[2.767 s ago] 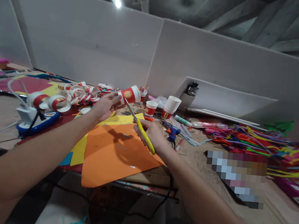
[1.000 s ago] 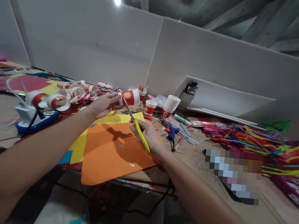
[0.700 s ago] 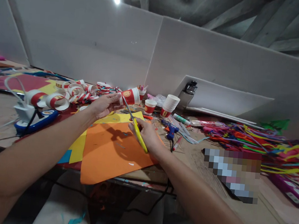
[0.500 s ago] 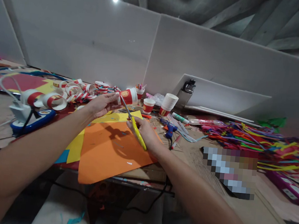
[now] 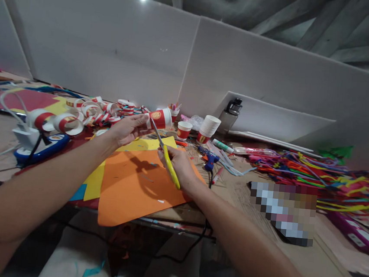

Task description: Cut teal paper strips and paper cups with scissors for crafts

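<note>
My left hand [image 5: 128, 128] grips a red and white paper cup [image 5: 161, 118] on its side, mouth pointing right, above the table. My right hand [image 5: 177, 167] is closed on yellow-handled scissors [image 5: 166, 157], whose blades reach up to the cup's base end near my left fingers. Both hands hover over an orange paper sheet [image 5: 137, 186] that lies on a yellow sheet [image 5: 97, 181] at the table's front edge.
Cut cup rings [image 5: 65, 122] pile up at the left beside a white and blue device [image 5: 35, 146]. Behind stand a cup stack [image 5: 209, 128], a single cup [image 5: 183, 130], a bottle [image 5: 231, 112] and a blue glue gun [image 5: 210, 160]. Coloured pipe cleaners [image 5: 324, 178] cover the right.
Both hands and the cup stay nearly in place while the view drifts slightly. The scissors keep working at the cup's end, and the cup has turned a little in my left hand.
</note>
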Demonstrator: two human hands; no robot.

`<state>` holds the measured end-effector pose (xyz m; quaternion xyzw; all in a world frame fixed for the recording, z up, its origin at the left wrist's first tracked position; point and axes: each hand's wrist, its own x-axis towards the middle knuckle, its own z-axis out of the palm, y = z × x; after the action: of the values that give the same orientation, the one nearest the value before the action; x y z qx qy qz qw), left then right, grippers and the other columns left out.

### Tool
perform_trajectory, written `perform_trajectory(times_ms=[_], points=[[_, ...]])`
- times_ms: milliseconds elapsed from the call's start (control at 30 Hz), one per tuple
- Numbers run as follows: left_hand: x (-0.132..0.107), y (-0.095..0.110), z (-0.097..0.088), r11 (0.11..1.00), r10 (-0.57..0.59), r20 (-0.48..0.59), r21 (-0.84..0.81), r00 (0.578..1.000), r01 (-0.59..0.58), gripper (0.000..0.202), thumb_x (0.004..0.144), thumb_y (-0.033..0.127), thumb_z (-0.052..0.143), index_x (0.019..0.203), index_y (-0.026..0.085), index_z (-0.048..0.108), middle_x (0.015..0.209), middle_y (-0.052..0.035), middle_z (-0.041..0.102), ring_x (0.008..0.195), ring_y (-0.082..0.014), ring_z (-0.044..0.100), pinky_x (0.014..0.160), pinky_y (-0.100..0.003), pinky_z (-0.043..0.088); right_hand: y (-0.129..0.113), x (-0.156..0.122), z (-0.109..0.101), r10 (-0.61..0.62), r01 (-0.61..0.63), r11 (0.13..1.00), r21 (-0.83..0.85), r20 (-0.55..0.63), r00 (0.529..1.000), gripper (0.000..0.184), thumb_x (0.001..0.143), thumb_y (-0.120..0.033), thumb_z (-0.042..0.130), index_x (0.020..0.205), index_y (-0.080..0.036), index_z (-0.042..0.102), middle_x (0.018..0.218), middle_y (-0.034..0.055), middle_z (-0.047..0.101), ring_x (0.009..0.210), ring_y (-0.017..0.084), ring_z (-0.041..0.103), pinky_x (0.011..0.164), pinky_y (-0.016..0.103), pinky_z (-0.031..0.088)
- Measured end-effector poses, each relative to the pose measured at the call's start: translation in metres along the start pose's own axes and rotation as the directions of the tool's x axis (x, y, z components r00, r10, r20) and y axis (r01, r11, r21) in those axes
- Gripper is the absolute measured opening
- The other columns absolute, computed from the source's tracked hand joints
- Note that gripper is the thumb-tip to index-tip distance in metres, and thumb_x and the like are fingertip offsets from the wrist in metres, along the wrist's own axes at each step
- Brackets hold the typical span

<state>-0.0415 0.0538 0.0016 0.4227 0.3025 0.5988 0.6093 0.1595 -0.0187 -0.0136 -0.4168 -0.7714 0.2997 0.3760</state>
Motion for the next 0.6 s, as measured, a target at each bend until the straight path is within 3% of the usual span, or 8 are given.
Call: perform_trajectory(times_ms=[267,400,600], points=[[0.0016,-0.0026,-0.0009,0.997,0.005,-0.015,-0.075,1.0,-0.006,0.008,0.088,0.019,0.062,0.086,0.013,0.067,0.086,-0.0063,0.073,0.075,-0.0135,0.067,0.075,-0.031,0.06,0.0054,-0.0002,0.0035,0.025,-0.024,1.0,0.017,-0.028,0.999,0.029,0.085,-0.042,0.054,0.085,-0.015,0.065,0.063,-0.0024,0.048,0.055,0.009,0.037,0.054,0.022,0.03],[0.0016,-0.0018,-0.0011,0.999,0.024,0.004,-0.04,1.0,-0.024,0.008,0.085,0.021,0.066,0.084,0.013,0.066,0.085,-0.0058,0.072,0.074,-0.013,0.067,0.075,-0.029,0.06,0.0044,-0.0012,0.0019,-0.01,0.009,0.999,-0.035,-0.025,1.0,0.028,0.085,-0.041,0.057,0.09,-0.015,0.066,0.064,-0.0026,0.046,0.056,0.01,0.036,0.053,0.022,0.027],[0.0003,-0.0007,0.0003,0.998,0.061,0.053,0.016,0.997,-0.062,0.015,0.083,0.027,0.07,0.083,0.012,0.068,0.082,-0.0053,0.071,0.073,-0.0121,0.067,0.074,-0.027,0.059,0.0013,-0.0018,0.0005,0.032,-0.033,0.997,0.069,0.016,0.999,0.031,0.085,-0.042,0.059,0.098,-0.015,0.064,0.067,-0.0028,0.047,0.057,0.009,0.037,0.051,0.021,0.028]])
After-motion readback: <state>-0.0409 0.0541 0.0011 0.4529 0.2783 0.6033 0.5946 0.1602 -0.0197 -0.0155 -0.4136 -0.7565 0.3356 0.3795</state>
